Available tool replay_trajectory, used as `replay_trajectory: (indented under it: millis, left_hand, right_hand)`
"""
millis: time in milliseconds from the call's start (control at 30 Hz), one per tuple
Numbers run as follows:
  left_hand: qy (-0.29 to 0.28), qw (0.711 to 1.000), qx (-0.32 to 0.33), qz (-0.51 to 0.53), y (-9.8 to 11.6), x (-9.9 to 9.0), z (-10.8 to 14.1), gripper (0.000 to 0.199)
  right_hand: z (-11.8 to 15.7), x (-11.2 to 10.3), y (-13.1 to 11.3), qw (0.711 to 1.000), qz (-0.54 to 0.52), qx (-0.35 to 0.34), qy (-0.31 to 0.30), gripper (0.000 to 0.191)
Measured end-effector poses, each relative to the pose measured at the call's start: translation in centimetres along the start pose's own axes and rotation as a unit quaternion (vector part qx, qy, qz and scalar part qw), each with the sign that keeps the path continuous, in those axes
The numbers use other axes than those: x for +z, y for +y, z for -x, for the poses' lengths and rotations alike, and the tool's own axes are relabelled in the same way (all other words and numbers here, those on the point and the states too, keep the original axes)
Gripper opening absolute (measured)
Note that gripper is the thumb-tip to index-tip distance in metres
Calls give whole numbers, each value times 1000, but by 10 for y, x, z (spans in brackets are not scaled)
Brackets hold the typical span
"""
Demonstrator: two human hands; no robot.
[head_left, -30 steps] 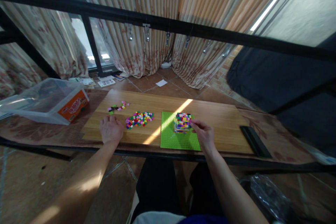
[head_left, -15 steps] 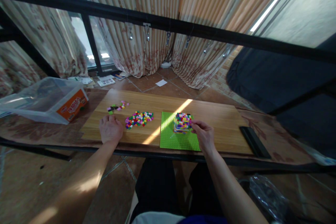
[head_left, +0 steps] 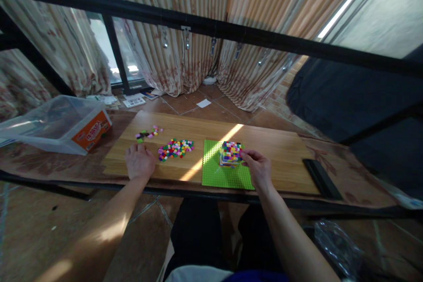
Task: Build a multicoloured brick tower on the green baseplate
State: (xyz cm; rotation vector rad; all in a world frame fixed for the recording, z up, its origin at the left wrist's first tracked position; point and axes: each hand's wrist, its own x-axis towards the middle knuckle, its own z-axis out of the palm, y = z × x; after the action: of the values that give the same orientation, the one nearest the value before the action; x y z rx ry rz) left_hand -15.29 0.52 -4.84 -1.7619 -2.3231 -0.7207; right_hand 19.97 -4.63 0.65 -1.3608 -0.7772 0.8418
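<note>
On the wooden board, a hollow block of small multicoloured toy bricks [head_left: 230, 155] stands on a green studded baseplate [head_left: 213, 177]. My right hand [head_left: 257, 167] is at the block's right side, thumb and forefinger pinched at its upper right edge. A small pink brick appears between those fingertips, partly hidden. My left hand [head_left: 140, 161] lies palm down on the board's left part, fingers spread a little, holding nothing. Just right of it spreads a loose pile of mixed bricks [head_left: 176, 149]. Beyond its fingers lies a smaller group of pink, black and green bricks [head_left: 147, 134].
The wooden board [head_left: 277, 145] rests on a cloth-covered bench. A clear plastic bin [head_left: 53, 119] with an orange label stands at the left. A black bar-shaped object [head_left: 322, 178] lies at the board's right end. A black metal rail [head_left: 205, 28] crosses in front.
Both hands keep almost the same places, my right hand still pinching at the block's right edge. The view has shifted very slightly.
</note>
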Motion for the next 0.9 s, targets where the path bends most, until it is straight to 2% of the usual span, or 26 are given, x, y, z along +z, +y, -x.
replay_trajectory:
  millis: [300,667,800,900]
  left_hand:
    - [-2,1000,0,5,-1,1,1,36]
    - [-4,1000,-15,8,0,1,1,34]
    - [-4,1000,-7,5,-1,2,1,35]
    - [-7,1000,-8,8,-1,2,1,35]
  right_hand:
    - [-7,-7,-5,995,-41,87,-41,37]
    - [-8,-9,-1,997,-1,40,-60,39]
    - [-4,-13,4,995,-25,58,-70,39]
    - [-4,-17,4,995,-38,76,-55,39]
